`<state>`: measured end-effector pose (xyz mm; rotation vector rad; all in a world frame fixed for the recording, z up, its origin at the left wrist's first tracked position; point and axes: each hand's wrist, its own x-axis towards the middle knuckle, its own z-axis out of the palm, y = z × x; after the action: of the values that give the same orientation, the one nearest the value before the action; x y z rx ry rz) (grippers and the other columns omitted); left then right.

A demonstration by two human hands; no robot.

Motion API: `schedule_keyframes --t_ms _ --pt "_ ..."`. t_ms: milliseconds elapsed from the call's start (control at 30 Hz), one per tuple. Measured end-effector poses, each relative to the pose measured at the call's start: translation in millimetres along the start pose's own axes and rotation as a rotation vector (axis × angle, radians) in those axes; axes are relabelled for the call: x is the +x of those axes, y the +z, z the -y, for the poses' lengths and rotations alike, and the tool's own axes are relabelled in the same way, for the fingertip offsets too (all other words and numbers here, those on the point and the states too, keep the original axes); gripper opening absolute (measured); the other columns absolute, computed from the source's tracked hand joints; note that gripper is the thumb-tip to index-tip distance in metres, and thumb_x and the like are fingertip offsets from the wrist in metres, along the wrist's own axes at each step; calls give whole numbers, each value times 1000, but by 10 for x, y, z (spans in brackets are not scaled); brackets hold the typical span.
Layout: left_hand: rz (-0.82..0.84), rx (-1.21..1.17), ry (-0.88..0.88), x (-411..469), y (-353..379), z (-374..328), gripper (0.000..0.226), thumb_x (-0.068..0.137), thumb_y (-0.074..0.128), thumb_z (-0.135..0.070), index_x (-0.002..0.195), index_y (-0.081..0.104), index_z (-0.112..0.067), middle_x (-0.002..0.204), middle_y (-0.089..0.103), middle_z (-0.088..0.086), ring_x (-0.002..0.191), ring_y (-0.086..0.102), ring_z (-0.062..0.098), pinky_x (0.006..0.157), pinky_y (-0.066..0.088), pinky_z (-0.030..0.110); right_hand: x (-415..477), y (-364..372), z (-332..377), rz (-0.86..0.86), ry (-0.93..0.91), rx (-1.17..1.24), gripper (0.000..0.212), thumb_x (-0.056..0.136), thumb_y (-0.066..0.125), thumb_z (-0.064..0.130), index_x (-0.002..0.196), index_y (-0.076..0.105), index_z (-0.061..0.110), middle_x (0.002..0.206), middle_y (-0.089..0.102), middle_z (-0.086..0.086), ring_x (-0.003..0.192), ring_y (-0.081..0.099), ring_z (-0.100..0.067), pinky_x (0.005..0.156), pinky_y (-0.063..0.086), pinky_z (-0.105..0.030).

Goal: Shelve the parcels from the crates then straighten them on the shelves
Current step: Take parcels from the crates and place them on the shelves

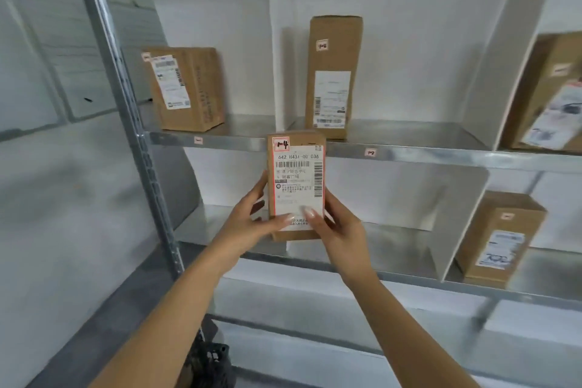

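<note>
Holds a small parcel (297,189) upright in both hands, out in front of the shelves. Reaches both bare arms forward and up. Wraps the left hand (248,220) round the parcel's left edge, thumb on the white label (299,167), fingers (260,181) up the side. Grasps the right edge with the right hand (341,227), thumb on the label too. Has the parcel's top just in front of the top shelf (419,156) edge and its bottom in front of the lower shelf (393,249). Turns the label toward the camera. On the top shelf: a brown box (189,88) at the left, a tall box (333,75) standing upright in the middle bay.
</note>
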<state>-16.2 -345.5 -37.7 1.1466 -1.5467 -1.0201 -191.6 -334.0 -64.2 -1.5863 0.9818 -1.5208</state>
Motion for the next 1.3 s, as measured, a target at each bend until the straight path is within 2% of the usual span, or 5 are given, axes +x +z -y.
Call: schedule_keyframes --t_ms 100,267,667,967,1300 --pt "105 -35 72 167 610 -234 89 74 79 -26 146 28 -41 129 54 -22 118 51 2 85 49 16 -124 -592 168 -133 -12 -62 58 88 62 40 143 47 30 129 63 15 119 59 -5 100 51 -32" --pt "274 -71 177 318 1688 -688 82 77 77 -20 144 34 -38 138 52 -13 124 50 13 90 49 28 -419 -1636 440 -351 -24 -169 52 91 64 32 141 49 29 125 66 14 113 62 -2 95 54 -28" --pt "632 -235 249 185 4439 -1459 84 75 78 -8 145 37 -28 128 61 -7 115 59 9 83 54 17 -1345 -4066 902 -695 -36 -302 54 93 64 25 143 47 21 123 68 4 113 65 -14 95 54 -42" --pt "706 -278 293 159 6246 -1961 84 75 78 -10 144 36 -34 130 59 -12 113 58 5 81 54 15 -1618 -5847 1044 -713 -55 -399 48 98 55 21 144 44 16 128 65 -2 117 63 -18 95 54 -42" --pt "725 -281 308 955 7382 -2162 96 71 78 2 148 31 -32 136 55 -5 121 56 12 100 49 39 -1108 -7211 832 -647 -20 -396 48 95 57 18 138 36 14 130 62 -6 113 65 -19 89 57 -40"
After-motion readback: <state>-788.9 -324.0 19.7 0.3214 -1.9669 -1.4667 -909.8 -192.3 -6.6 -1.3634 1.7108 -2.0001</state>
